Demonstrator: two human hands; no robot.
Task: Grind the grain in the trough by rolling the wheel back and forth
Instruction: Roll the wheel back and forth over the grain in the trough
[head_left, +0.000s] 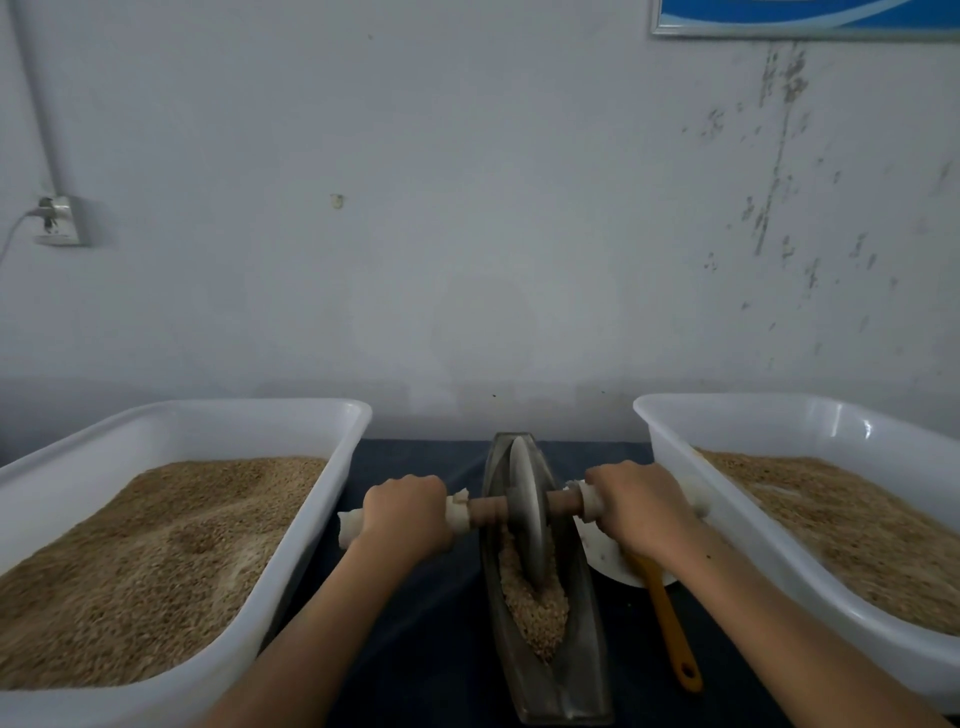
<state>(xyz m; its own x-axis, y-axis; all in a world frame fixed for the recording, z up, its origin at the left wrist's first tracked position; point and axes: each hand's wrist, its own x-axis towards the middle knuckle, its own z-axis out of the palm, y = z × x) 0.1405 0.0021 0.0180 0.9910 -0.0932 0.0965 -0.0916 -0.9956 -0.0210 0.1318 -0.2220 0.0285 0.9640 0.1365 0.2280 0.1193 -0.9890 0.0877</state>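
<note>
The left hand (404, 512) and right hand (640, 506) cover the wrapped handle ends, so the axle (563, 501) shows only near the wheel (527, 512), whose lower rim is sunk in the grain (535, 608). The right forearm hides most of a white dish (597, 551) and the head of the yellow-handled tool (670, 629). Both tubs (311, 525) run off the frame's edges, and the framed picture (805, 18) is cut by the top.
</note>
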